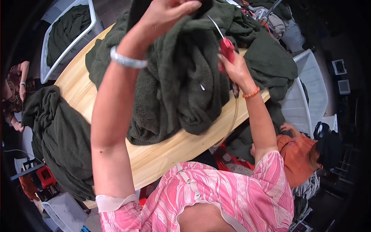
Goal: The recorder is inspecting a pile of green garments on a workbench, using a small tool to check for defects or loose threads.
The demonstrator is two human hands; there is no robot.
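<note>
A heap of dark green knit garments (pixel 154 89) covers much of the wooden table. Raised over its far side, my left hand (pixel 168 15) is closed on a dark green knit garment (pixel 197 25); its fingertips are partly lost at the top edge. My right hand (pixel 236 69) wraps round a red air blow gun (pixel 227 48) on the right of the heap. The gun's thin, bent nozzle points up and left toward the held cloth. A hose (pixel 235 116) trails down from it past the table edge. One small white piece (pixel 202 87) lies on the heap.
White bins stand at the far left (pixel 45 58) and right (pixel 313 85); the left one holds green garments. More knitwear (pixel 63 131) hangs over the table's (pixel 166 154) left end. Other people work at left (pixel 17 85) and at right in an orange top (pixel 297 158).
</note>
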